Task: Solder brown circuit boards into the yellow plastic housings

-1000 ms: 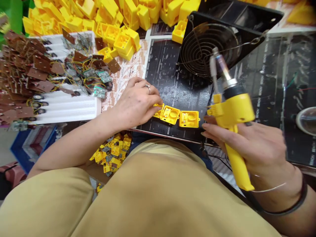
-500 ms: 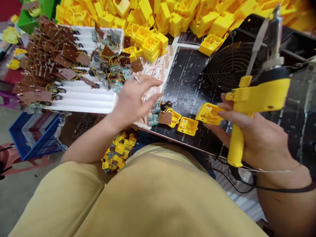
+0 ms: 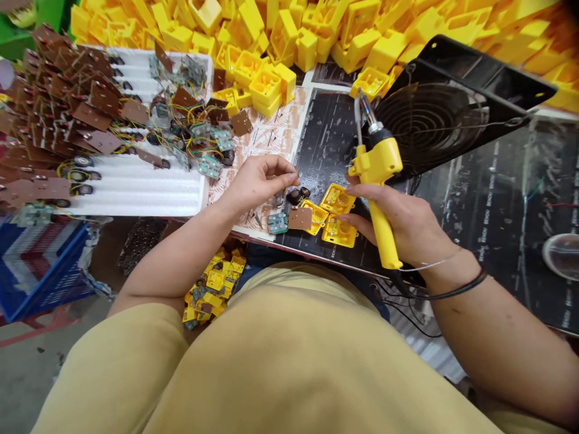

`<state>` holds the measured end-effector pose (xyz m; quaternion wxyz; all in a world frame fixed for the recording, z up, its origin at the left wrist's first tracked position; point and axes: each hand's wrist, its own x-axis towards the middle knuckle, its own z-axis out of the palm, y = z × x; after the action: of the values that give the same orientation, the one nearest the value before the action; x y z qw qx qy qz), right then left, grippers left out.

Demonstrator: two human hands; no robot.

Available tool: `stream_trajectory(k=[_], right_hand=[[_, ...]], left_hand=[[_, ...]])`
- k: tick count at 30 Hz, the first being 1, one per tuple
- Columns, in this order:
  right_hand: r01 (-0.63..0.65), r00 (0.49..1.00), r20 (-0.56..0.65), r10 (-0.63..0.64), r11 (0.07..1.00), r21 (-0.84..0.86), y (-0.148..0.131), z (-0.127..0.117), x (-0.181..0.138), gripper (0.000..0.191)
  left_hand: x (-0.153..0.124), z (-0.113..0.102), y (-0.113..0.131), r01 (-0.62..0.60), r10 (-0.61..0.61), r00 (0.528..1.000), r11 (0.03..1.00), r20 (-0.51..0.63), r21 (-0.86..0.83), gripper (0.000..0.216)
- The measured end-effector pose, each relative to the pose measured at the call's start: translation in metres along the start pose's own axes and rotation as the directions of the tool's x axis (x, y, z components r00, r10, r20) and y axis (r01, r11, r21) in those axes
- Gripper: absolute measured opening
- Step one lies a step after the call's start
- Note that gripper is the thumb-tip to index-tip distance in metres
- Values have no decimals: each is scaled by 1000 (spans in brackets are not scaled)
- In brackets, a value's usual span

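Note:
My right hand [image 3: 398, 226] is closed around the grip of a yellow soldering gun [image 3: 377, 181], whose tip points up and away; its fingertips touch a yellow plastic shell [image 3: 337, 199]. Two more yellow shells [image 3: 339, 232] lie just below on the black mat [image 3: 325, 138]. My left hand [image 3: 257, 181] is curled, its fingertips pinched over small parts beside a black round component [image 3: 296, 194]. A green circuit board [image 3: 277, 223] and a brown board [image 3: 300, 218] lie below that hand.
A black fan [image 3: 434, 120] stands behind the gun. A white tray [image 3: 136, 187] at left carries brown boards, wires and green boards. Yellow housings [image 3: 280, 36] are heaped along the back. A blue crate [image 3: 40, 259] and a box of yellow assemblies [image 3: 212, 286] sit below the table's edge.
My left hand pulled back from an open reach into a pinch near the black component. My right hand swung the soldering gun left and down, close to the yellow shells.

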<state>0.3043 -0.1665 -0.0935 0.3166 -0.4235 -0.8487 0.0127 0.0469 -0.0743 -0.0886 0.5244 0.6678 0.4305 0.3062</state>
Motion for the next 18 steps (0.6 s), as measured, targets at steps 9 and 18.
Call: stream_trajectory(k=[9, 18], right_hand=[[-73, 991, -113, 69, 997, -39, -19, -23, -16, 29], [-72, 993, -101, 67, 996, -49, -24, -15, 1, 28]], left_hand=[[6, -10, 21, 62, -68, 997, 989, 37, 137, 9], [-9, -26, 12, 71, -71, 997, 976, -11, 207, 11]])
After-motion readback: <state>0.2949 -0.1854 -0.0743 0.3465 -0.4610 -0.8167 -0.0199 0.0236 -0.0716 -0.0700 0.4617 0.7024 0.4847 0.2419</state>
